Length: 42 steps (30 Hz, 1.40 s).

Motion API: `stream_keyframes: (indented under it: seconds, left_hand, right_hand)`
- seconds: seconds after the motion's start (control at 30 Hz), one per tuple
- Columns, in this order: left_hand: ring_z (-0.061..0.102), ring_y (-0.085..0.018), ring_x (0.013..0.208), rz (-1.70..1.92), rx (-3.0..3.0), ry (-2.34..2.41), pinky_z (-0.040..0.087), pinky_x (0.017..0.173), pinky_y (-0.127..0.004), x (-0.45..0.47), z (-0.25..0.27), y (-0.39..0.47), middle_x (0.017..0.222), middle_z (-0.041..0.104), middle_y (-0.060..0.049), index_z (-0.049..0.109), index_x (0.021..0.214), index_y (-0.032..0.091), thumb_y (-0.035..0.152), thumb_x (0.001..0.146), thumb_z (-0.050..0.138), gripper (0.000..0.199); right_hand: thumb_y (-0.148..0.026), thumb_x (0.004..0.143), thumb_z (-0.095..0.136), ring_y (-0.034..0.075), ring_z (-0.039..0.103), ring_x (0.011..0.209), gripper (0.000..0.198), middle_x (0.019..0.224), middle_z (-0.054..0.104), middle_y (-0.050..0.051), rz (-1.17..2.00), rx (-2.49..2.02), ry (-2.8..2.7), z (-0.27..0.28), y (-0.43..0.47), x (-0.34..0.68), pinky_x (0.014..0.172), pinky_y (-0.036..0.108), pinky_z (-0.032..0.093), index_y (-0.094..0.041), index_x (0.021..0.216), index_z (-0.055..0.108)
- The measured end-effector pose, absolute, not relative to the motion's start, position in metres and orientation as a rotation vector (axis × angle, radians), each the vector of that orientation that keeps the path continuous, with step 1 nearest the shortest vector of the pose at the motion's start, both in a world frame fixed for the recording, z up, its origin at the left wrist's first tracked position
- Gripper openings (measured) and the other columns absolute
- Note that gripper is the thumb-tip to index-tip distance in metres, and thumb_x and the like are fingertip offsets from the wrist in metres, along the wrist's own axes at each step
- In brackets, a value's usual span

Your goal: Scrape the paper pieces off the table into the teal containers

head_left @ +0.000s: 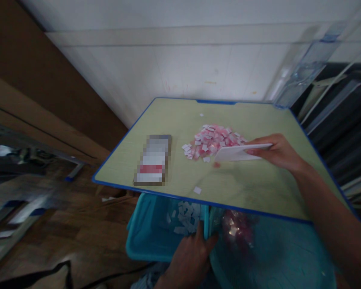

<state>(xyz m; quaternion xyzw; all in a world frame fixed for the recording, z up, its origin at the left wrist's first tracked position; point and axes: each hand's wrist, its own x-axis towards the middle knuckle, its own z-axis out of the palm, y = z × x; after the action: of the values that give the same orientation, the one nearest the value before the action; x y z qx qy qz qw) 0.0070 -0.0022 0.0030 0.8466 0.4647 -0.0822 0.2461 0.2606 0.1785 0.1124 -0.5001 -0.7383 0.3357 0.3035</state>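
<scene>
Over the table, my right hand (275, 150) is closed on a flat white card (234, 153), its thumb and fingers pinching the right end. The card's left edge meets a heap of small pink-and-white pieces (215, 138), which look like paper squares mixed with something pink. Below the table edge, my left hand (194, 251) is closed on the rim where a blue bin (150, 241) meets a larger blue basin (289, 241). White paper squares (186, 216) lie inside the bin, and a shiny clear bag with pink contents (237, 228) is in the basin.
On the left of the pale table (243, 188) lies a pixelated phone-like object (153, 160). One loose white square (197, 190) sits near the front edge. A large clear bottle (303, 72) stands at the back right corner, against the wall. Brown wooden furniture (48, 92) is at left.
</scene>
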Motion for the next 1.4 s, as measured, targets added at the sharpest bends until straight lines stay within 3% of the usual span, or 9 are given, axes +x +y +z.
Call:
stream_keyframes:
  seconds: [0.77,1.07,1.4]
  left_hand:
    - [0.061,-0.025,0.073,-0.281,2.309,1.299,0.048,0.062,-0.040,0.007,-0.002,-0.004,0.124,0.040,-0.017,0.040,0.122,0.032,0.013,0.074,0.045,0.052]
    - [0.060,-0.025,0.079,-0.301,2.304,1.293,0.046,0.066,-0.039,0.008,0.007,-0.002,0.126,0.038,-0.017,0.036,0.127,0.031,0.014,0.075,0.044,0.056]
    - [0.060,-0.024,0.078,-0.282,2.334,1.320,0.046,0.066,-0.038,0.007,0.005,-0.003,0.126,0.037,-0.015,0.041,0.120,0.032,0.015,0.075,0.045,0.048]
  right_hand:
    - [-0.041,0.065,0.065,0.013,0.058,0.056,0.030,0.066,0.068,0.003,1.072,-1.216,-2.000,0.102,0.180,0.247,0.049,0.022,0.042,-0.015,0.077,0.072]
    - [-0.035,0.067,0.065,0.018,0.064,0.072,0.027,0.081,0.071,0.006,1.266,-1.123,-2.129,0.115,0.177,0.261,0.065,0.026,0.048,-0.016,0.084,0.072]
    - [-0.028,0.072,0.059,0.018,0.063,0.075,0.025,0.082,0.070,0.008,1.453,-1.047,-2.341,0.120,0.178,0.283,0.069,0.026,0.045,-0.011,0.087,0.071]
